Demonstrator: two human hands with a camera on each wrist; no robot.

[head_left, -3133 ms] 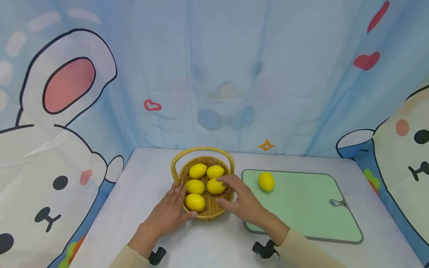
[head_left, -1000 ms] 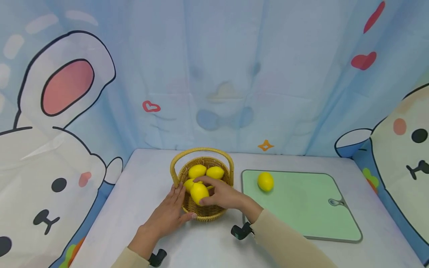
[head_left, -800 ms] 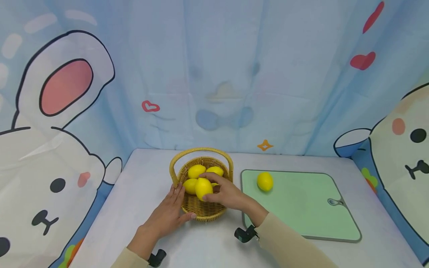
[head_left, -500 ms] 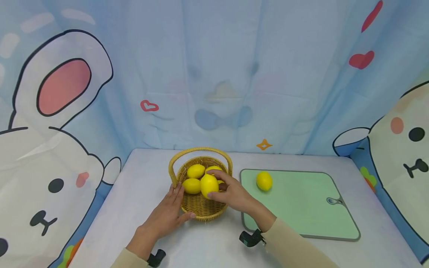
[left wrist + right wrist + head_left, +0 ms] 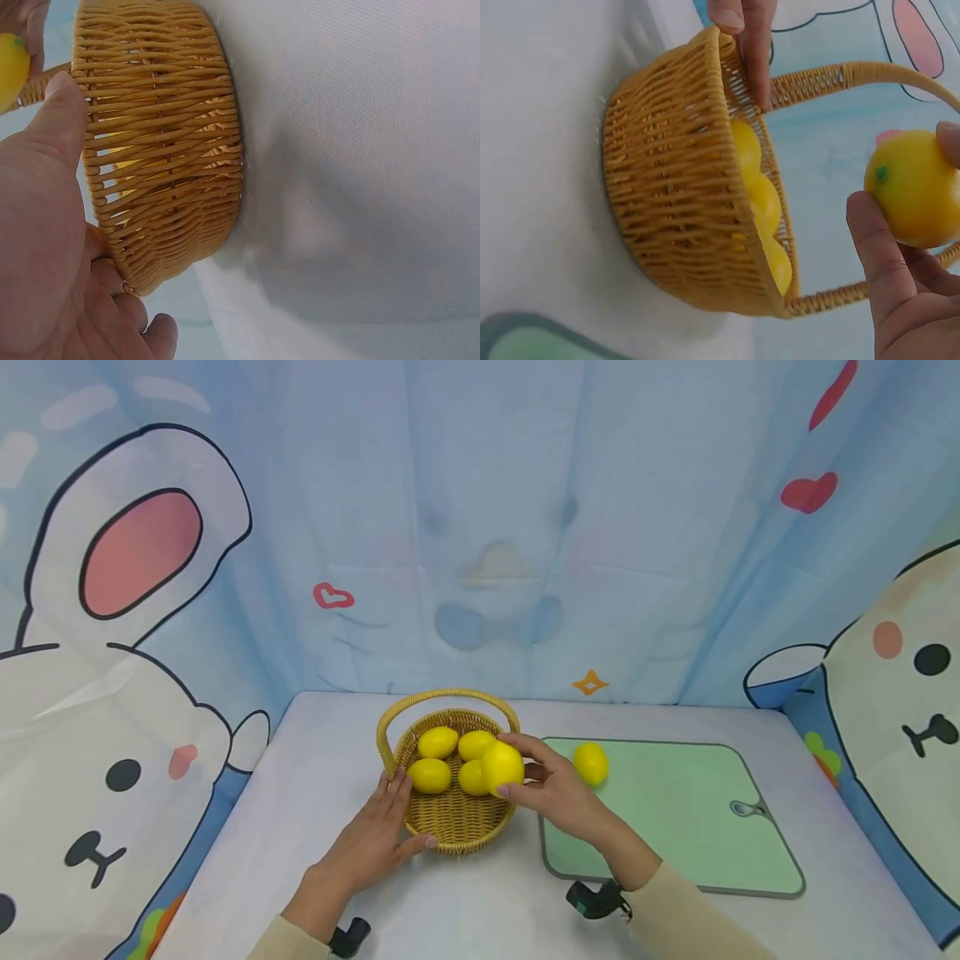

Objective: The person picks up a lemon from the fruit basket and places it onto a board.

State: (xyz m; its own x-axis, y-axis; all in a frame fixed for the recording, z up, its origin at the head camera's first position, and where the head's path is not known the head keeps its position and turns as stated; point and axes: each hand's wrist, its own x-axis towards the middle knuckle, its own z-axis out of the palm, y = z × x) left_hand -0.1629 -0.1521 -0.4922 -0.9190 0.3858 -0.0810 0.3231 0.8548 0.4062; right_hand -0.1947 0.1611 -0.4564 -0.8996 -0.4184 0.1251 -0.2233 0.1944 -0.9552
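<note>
With thumb and fingers, my right hand [image 5: 562,789] pinches a yellow lemon [image 5: 502,768] above the right rim of a wicker basket [image 5: 457,831]. In the right wrist view the held lemon [image 5: 911,187] shows a green stem end and hangs apart from the basket [image 5: 679,176]. Several other lemons [image 5: 431,776] lie inside, towards the back. My left hand [image 5: 371,835] rests along the basket's left rim, fingers extended and thumb at the front. In the left wrist view, that hand [image 5: 45,247] touches the rim, its fingers partly hidden by the weave.
A pale green cutting board [image 5: 675,818] with a grey edge lies right of the basket. One lemon [image 5: 591,764] sits at its back left. The basket's tall handle [image 5: 450,693] arches over the back. A printed curtain [image 5: 495,527] stands behind the white table [image 5: 465,910].
My right hand has lifted the front-left lemon out from among the others and carried it rightwards, from over the basket's middle to its right rim. My left hand stays in place.
</note>
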